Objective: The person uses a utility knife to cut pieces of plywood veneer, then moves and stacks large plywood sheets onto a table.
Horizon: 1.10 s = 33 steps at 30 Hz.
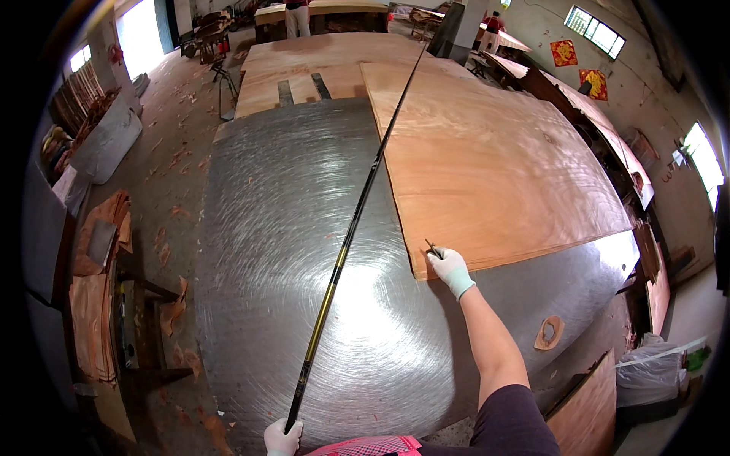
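My left hand (283,436), in a white glove, grips the thick end of a long black rod (337,273) with yellow bands, which stretches diagonally over a scratched metal sheet (281,190) and tapers toward the far end. My gloved right hand (450,264) is closed on a small dark tool (431,247), too small to identify, at the near left corner of a large orange-brown wood veneer sheet (502,167). Right of that hand, a small wooden piece (548,333) with a hole lies on the metal.
More wood sheets (296,53) cover the far tabletop. Veneer stacks (93,319) stand at left beside a grey bin (106,144). Leaning boards (582,410) and wrapped plastic (646,372) are at right. Two people (297,19) (493,30) stand in the background. Scraps litter the floor.
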{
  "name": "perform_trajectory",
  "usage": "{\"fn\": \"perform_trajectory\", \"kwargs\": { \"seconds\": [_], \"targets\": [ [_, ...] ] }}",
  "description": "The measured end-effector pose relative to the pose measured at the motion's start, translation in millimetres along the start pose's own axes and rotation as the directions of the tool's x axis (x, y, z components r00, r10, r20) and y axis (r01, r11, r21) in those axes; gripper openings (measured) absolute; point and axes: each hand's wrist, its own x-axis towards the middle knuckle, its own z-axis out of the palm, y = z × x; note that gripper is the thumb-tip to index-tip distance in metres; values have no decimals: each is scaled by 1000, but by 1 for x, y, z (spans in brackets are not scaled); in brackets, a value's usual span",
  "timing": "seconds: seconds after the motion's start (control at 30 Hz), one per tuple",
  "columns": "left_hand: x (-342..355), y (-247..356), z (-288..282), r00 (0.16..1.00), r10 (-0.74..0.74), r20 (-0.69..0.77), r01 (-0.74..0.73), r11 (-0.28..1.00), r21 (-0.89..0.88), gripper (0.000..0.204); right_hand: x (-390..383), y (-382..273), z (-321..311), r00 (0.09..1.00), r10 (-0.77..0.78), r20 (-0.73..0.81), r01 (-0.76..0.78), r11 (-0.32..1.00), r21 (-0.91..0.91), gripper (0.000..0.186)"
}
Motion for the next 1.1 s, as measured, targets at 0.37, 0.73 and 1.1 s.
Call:
{"fn": "perform_trajectory", "kwargs": {
  "seconds": [0.37, 0.73, 1.1],
  "targets": [
    [3, 24, -8, 964, -241, 111, 256, 956, -143, 23, -12, -5, 18, 979, -199, 50, 202, 977, -64, 52],
    [8, 63, -19, 903, -382, 199, 424, 870, -253, 20, -6, -7, 10, 988, 151, 45, -153, 987, 56, 42],
    [7, 83, -27, 911, -393, 125, 412, 883, -227, 22, 13, -45, 26, 922, 386, -17, -122, 332, 935, 15]
  ]
}}
